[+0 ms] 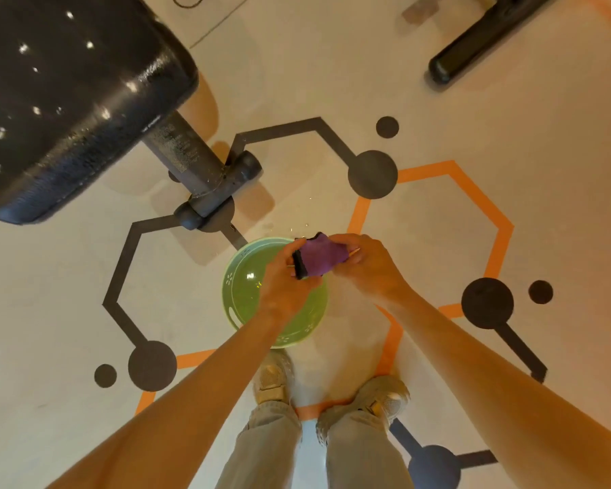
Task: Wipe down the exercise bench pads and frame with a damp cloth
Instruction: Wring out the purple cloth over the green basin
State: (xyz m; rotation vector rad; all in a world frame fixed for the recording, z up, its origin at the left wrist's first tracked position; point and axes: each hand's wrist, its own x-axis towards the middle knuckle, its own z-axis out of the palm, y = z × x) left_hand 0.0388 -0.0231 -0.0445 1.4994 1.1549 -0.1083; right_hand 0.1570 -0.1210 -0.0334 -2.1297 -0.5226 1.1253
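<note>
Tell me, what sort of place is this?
Probably a gym: a padded black bench on a metal frame, another machine's black foot, and a floor painted with hexagons.

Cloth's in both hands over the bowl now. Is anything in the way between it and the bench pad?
Nothing visible blocks it. The purple cloth, held by the left hand and right hand above the green bowl, has open floor between it and the black bench pad, up and to the left.
</note>
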